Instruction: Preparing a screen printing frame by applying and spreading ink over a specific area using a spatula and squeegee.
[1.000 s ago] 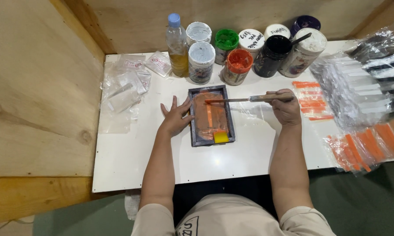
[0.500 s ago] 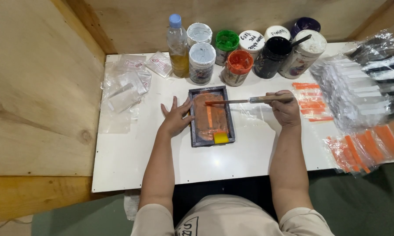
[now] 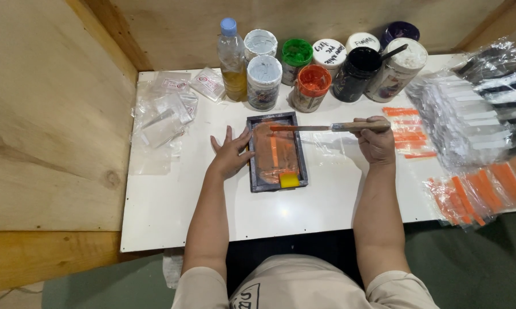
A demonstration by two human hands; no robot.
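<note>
Left hand [image 3: 230, 153] lies flat on the white tabletop [image 3: 172, 200], fingers spread and holding nothing, touching the 9 o'clock edge of the dark tray [image 3: 277, 151] of orange paint at centre. Right hand [image 3: 376, 140], at 3 o'clock, has its fingers closed around a wooden-handled brush [image 3: 332, 127] whose tip reaches over the tray's 12 o'clock end.

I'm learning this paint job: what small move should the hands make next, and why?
Probably draw the brush in the right hand along the orange-coated tray. Its orange tip sits at the tray's far end, and the left hand already braces the tray's left edge.
</note>
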